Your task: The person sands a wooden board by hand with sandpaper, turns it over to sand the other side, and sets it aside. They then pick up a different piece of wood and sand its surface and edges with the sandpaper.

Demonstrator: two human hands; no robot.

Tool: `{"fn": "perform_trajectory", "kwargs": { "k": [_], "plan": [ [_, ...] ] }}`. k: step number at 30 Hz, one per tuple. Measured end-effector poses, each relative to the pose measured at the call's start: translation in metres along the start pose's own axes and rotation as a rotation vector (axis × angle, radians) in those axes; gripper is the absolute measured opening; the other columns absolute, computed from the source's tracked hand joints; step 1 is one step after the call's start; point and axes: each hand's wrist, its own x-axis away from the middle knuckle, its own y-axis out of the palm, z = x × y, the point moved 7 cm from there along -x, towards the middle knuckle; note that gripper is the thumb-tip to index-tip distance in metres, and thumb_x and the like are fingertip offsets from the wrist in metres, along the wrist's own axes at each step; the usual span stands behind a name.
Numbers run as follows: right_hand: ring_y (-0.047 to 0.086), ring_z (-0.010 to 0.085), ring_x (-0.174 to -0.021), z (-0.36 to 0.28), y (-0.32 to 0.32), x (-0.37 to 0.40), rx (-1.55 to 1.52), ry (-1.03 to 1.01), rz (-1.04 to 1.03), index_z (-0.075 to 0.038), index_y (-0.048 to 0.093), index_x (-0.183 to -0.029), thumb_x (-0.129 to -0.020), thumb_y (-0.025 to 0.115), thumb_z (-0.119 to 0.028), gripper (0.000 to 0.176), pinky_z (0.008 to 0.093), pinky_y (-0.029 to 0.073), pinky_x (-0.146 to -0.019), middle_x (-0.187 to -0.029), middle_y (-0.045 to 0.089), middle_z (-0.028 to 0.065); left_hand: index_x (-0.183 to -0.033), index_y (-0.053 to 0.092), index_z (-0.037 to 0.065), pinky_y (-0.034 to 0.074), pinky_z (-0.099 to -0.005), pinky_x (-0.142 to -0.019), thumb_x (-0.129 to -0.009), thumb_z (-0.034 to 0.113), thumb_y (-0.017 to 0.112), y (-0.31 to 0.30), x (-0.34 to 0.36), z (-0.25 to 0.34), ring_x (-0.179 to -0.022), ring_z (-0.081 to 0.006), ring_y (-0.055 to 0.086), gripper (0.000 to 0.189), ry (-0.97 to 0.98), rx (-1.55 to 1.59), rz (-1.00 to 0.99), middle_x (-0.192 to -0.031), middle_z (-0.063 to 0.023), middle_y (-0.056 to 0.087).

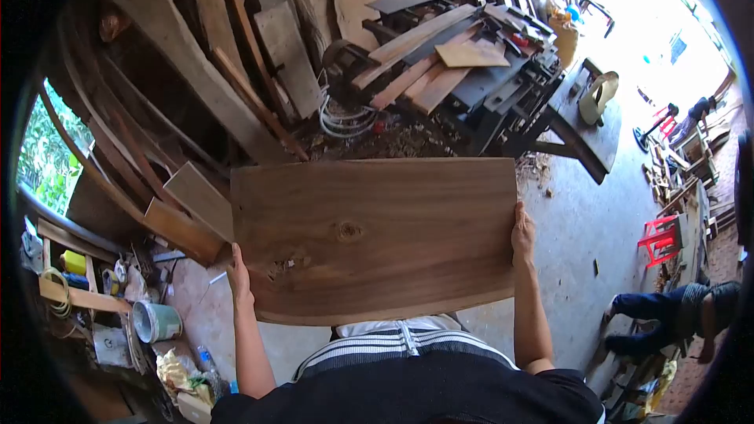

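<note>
A wide brown wooden slab (393, 228) is held level in front of my waist. It has a dark round knot near its middle, a rougher knotted patch toward the left, and a slightly curved near edge. My left hand (240, 276) grips the slab's left end, thumb side up. On the opposite end, my right hand (523, 235) is closed around the edge. The fingers of both hands are partly hidden under and behind the wood.
Tall planks (290, 55) lean along the back left. Boards lie piled on a machine bench (463, 63) ahead. A dark table (585, 122) stands to the right. A bucket (155, 322) sits at left. Another person (675, 314) is at the right, near a red stool (660, 241).
</note>
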Motion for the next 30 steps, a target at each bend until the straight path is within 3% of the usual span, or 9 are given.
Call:
{"fn": "perform_trajectory", "kwargs": {
  "k": [2,5,8,11,14,17,26,29,30],
  "plan": [
    [0.054,0.0111,-0.08,0.002,0.001,-0.029,-0.163,0.014,0.044,0.005,0.068,-0.101,-0.103,0.04,-0.046,0.057,0.0292,0.047,-0.073,-0.087,0.066,0.0046,-0.131,0.053,-0.006,0.038,-0.0331,-0.102,-0.095,0.053,0.052,0.027,-0.036,-0.015,-0.124,-0.0204,0.05,0.069,0.047,0.063,-0.04,-0.137,-0.0121,0.053],
    [0.054,0.0107,-0.081,0.001,0.006,-0.083,-0.119,0.049,0.094,0.004,0.068,-0.101,-0.103,0.041,-0.046,0.056,0.0278,0.047,-0.072,-0.086,0.066,0.0039,-0.131,0.053,-0.007,0.037,-0.0336,-0.104,-0.095,0.051,0.054,0.077,-0.066,-0.005,-0.125,-0.022,0.05,0.069,-0.021,0.132,-0.11,-0.137,-0.0141,0.053],
    [0.055,0.0106,-0.081,-0.015,0.023,-0.135,-0.064,0.045,0.085,0.005,0.068,-0.101,-0.103,0.042,-0.045,0.056,0.027,0.047,-0.073,-0.087,0.067,0.003,-0.136,0.047,-0.006,0.035,-0.0345,-0.106,-0.093,0.052,0.056,0.116,-0.097,0.012,-0.128,-0.0237,0.046,0.072,0.1,0.18,-0.061,-0.14,-0.0153,0.049],
    [0.058,0.0103,-0.082,-0.014,0.041,-0.197,0.04,0.022,0.036,0.004,0.068,-0.103,-0.103,0.043,-0.043,0.053,0.0279,0.047,-0.074,-0.089,0.069,0.0051,-0.139,0.042,-0.006,0.035,-0.0344,-0.106,-0.093,0.055,0.054,0.145,-0.152,-0.01,-0.129,-0.0244,0.045,0.077,0.003,0.192,-0.074,-0.143,-0.0152,0.046],
    [0.058,0.0105,-0.079,-0.074,0.066,-0.223,0.098,-0.061,0.12,0.003,0.067,-0.103,-0.102,0.043,-0.042,0.05,0.0292,0.046,-0.073,-0.082,0.068,0.0062,-0.141,0.041,-0.005,0.035,-0.0346,-0.107,-0.093,0.058,0.051,0.171,-0.169,0.017,-0.13,-0.0256,0.044,0.08,-0.048,0.237,-0.143,-0.144,-0.0154,0.044],
    [0.058,0.0121,-0.078,-0.038,0.081,-0.267,0.088,-0.072,0.059,0.001,0.066,-0.102,-0.102,0.043,-0.042,0.049,0.0311,0.046,-0.073,-0.081,0.067,0.0084,-0.141,0.041,-0.005,0.034,-0.0346,-0.108,-0.094,0.06,0.048,0.193,-0.168,0.053,-0.131,-0.0257,0.043,0.081,-0.143,0.183,-0.15,-0.145,-0.0153,0.044],
    [0.068,0.0322,-0.092,-0.01,0.138,-0.399,0.197,0.009,-0.08,-0.002,0.065,-0.108,-0.098,0.049,-0.042,0.044,0.0389,0.049,-0.078,-0.091,0.068,0.022,-0.143,0.039,-0.003,0.031,-0.0348,-0.11,-0.089,0.065,0.052,0.242,-0.173,0.094,-0.134,-0.0235,0.039,0.088,-0.066,0.086,-0.051,-0.148,-0.0116,0.041],
    [0.067,0.0375,-0.091,-0.018,0.172,-0.48,0.18,-0.074,-0.228,-0.001,0.065,-0.105,-0.097,0.051,-0.042,0.044,0.0405,0.049,-0.077,-0.089,0.067,0.0235,-0.144,0.038,0.002,0.032,-0.0374,-0.11,-0.088,0.07,0.048,0.266,-0.157,0.083,-0.133,-0.0233,0.041,0.089,-0.234,0.117,0.046,-0.145,-0.0114,0.044],
    [0.064,0.0418,-0.093,-0.044,0.178,-0.504,0.38,-0.023,-0.293,0.0,0.065,-0.1,-0.095,0.052,-0.042,0.044,0.0415,0.049,-0.076,-0.088,0.066,0.0244,-0.144,0.038,0.002,0.032,-0.0374,-0.11,-0.088,0.07,0.048,0.285,-0.146,0.088,-0.133,-0.0233,0.041,0.089,-0.242,0.14,0.076,-0.145,-0.0114,0.044]
  ]
}}
